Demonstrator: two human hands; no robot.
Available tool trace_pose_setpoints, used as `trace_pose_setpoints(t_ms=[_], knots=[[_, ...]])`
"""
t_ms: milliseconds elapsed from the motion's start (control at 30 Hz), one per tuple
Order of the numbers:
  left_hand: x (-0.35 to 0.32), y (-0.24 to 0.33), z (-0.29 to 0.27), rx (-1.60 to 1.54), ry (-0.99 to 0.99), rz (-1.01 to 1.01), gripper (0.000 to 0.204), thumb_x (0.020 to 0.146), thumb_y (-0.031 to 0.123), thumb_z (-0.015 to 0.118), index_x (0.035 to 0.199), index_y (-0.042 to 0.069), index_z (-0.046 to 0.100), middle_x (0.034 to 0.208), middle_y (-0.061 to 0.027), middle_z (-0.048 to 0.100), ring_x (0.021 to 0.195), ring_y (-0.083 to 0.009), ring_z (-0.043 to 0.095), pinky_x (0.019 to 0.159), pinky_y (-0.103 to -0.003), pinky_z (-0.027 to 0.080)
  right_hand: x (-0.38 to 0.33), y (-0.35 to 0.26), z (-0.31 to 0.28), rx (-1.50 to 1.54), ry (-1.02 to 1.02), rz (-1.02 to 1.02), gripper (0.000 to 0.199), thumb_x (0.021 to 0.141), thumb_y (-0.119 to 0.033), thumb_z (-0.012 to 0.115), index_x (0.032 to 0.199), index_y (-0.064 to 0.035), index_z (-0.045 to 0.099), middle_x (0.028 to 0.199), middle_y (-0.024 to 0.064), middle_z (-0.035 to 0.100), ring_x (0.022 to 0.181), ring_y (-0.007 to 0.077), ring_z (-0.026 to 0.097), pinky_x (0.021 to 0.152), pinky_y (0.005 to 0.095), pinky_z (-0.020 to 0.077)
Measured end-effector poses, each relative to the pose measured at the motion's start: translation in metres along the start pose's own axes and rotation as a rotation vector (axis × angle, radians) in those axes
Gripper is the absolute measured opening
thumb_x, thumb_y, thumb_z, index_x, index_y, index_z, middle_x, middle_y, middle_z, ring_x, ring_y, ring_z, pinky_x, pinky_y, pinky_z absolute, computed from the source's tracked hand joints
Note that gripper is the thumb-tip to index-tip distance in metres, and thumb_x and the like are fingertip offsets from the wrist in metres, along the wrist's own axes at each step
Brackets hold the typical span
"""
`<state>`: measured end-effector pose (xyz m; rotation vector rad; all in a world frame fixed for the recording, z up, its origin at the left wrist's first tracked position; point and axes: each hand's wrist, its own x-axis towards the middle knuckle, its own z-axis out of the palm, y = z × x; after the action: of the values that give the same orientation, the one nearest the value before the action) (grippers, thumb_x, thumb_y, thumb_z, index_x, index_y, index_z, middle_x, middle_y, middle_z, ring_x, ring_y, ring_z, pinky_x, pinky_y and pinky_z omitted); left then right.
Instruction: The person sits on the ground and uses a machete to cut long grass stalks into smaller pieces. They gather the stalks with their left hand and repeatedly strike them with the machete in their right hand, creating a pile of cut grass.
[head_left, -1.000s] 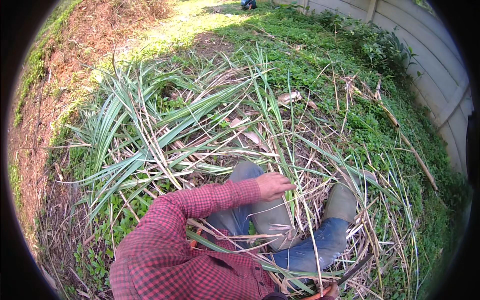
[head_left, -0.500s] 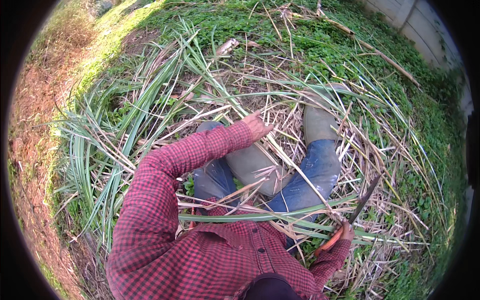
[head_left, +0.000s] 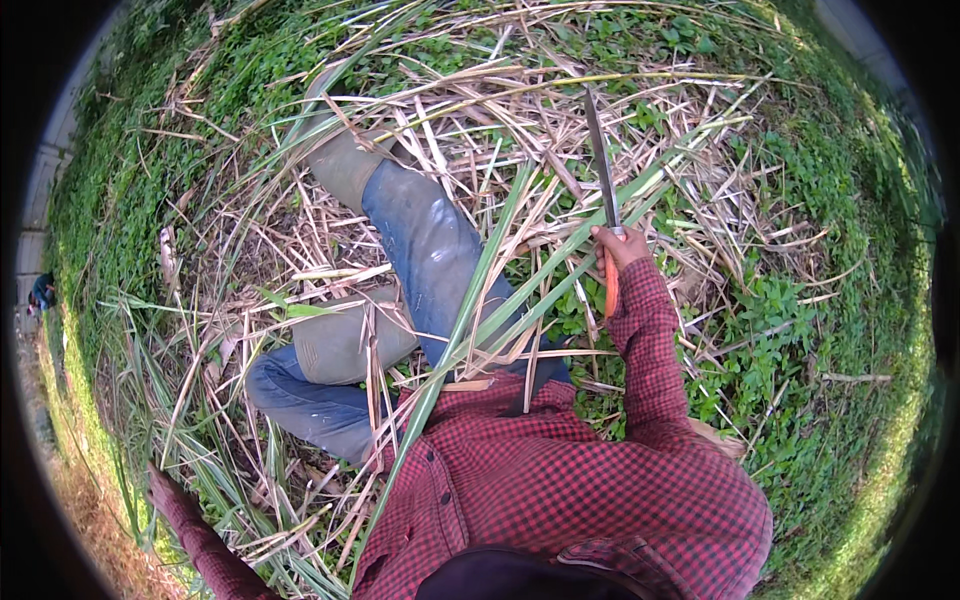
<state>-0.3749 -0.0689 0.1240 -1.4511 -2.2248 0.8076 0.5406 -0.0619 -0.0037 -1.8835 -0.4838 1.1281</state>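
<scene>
My right hand [head_left: 617, 246] grips the orange handle of a long knife [head_left: 600, 160], whose dark blade points up and away over the dry litter. Long green cane leaves [head_left: 480, 310] lie across my lap, passing just left of that hand. My left arm in its red checked sleeve [head_left: 200, 540] stretches out to the lower left. Its hand [head_left: 156, 484] is sunk among the leaves, so its fingers do not show. My legs in blue jeans [head_left: 430, 260] and olive rubber boots [head_left: 345, 345] are folded on the cut stalks.
Dry straw-coloured leaves and stalks [head_left: 480, 110] cover the ground around my legs. Low green ground cover [head_left: 800, 330] spreads to the right. A pale wall [head_left: 40, 200] runs along the far left, with a person in blue [head_left: 42, 290] beside it.
The view has swung round. My right hand has lifted the knife from low at my side to in front of me. My left arm has gone from my knee out to the lower left.
</scene>
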Motion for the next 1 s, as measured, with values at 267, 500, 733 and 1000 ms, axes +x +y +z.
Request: trace_pose_setpoints(t_ms=[267,500,733,1000], knots=[[-0.033,-0.004,0.038,0.0,-0.454,-0.122,0.065,0.08,0.019,0.061,0.135,0.012,0.027,0.128,-0.013,0.048,0.111,-0.0267,0.051,0.094,-0.043,0.037,-0.013,0.028,-0.02,-0.09,0.207,0.027,0.039,0.072,-0.031,0.071,0.085,0.0036,0.058,0.058,0.0057,0.057,0.043,0.0138,0.053,0.042,0.0285,0.0451],[0.039,0.236,-0.114,-0.691,0.201,0.506,0.041,0.084,0.011,0.052,0.124,0.009,0.046,0.116,-0.0176,0.055,0.1,-0.03,0.057,0.082,-0.039,0.047,-0.016,0.03,-0.069,-0.397,0.462,0.112,0.057,0.067,-0.043,0.069,0.1,0.0019,0.06,0.086,0.0171,0.065,0.079,0.0268,0.063,0.075,0.0357,0.0489],[0.021,0.446,-0.299,-0.966,0.479,0.909,0.056,0.08,0.012,0.059,0.132,0.009,0.037,0.118,-0.0188,0.05,0.109,-0.0354,0.049,0.091,-0.041,0.041,-0.026,0.044,-0.063,-0.813,0.372,0.305,0.063,0.064,-0.044,0.071,0.106,0.0016,0.057,0.093,0.0186,0.064,0.086,0.0277,0.063,0.081,0.0362,0.0493],[0.029,0.622,-0.395,-0.908,0.401,1.156,0.055,0.081,0.019,0.059,0.131,0.011,0.037,0.128,-0.0155,0.046,0.114,-0.0314,0.047,0.093,-0.041,0.041,-0.034,0.075,-0.028,-0.666,0.502,0.24,0.047,0.07,-0.037,0.065,0.101,-0.0037,0.052,0.098,0.0234,0.061,0.093,0.0376,0.059,0.084,0.0447,0.046]])
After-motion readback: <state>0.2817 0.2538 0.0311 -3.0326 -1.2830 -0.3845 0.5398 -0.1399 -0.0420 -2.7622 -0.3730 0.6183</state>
